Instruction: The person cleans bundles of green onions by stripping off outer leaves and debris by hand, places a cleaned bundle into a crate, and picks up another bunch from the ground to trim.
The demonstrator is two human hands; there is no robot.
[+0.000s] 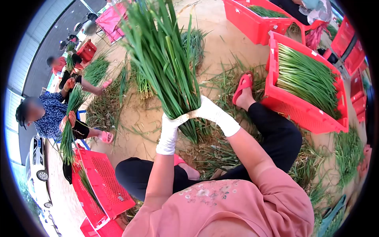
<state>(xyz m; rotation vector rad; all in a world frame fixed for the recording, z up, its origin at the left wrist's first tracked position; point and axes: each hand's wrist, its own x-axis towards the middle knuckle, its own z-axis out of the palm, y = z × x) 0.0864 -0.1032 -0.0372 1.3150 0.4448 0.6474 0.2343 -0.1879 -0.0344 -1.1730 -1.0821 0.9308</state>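
Both of my hands wear white gloves and are wrapped round one large bunch of long green stalks [169, 67]. On the left of the bunch is my left hand [170, 128]; my right hand [205, 110] grips its right side, and the fingers of the two hands meet in front. The leaves fan out upward, away from me, while a shorter part hangs below the hands. Beyond the bunch, more green stalks [142, 81] lie on the ground.
At the right stands a red crate [304, 116] filled with green stalks, with another red crate [252, 27] behind it. Red crates [106, 173] stand at the lower left. A co-worker [51, 114] sits at the left holding stalks. Loose leaves [213, 158] litter the ground between my legs.
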